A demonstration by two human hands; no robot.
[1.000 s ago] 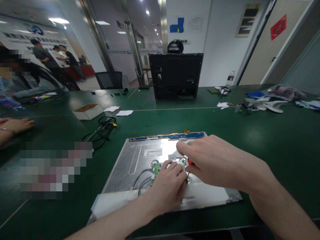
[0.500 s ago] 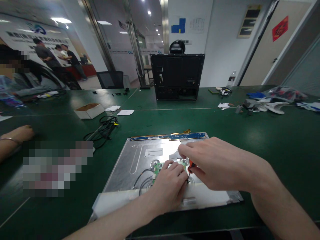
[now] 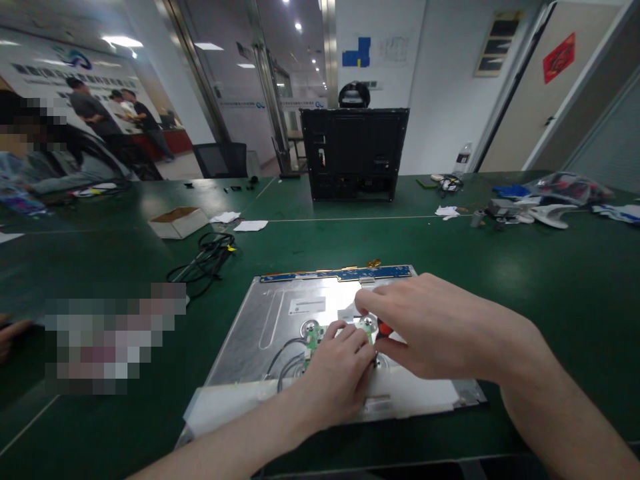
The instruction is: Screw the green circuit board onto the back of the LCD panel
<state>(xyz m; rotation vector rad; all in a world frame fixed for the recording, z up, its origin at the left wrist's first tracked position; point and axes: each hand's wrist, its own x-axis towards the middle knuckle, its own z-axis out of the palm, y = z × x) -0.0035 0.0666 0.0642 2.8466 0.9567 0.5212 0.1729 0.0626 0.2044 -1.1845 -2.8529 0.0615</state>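
A silver metal display panel (image 3: 270, 313) lies flat on the green table, with a blue strip board along its far edge. A small green circuit board (image 3: 314, 335) sits on the panel, grey wires running from it. My left hand (image 3: 337, 377) rests curled on that board, fingers pressed down on it. My right hand (image 3: 435, 330) is closed around a small screwdriver with an orange-red handle (image 3: 384, 328), its tip pointing down beside the left hand's fingers.
A black monitor back shell (image 3: 354, 153) stands upright at the far side. A bundle of black cable (image 3: 207, 257) and a small cardboard box (image 3: 179, 221) lie to the left. Parts and bags clutter the right. Another person's fingers (image 3: 13, 330) show at the left edge.
My hands stay on the green board; the right hand has shifted slightly with the screwdriver. The other person's hand at the left has drawn back toward the frame edge.
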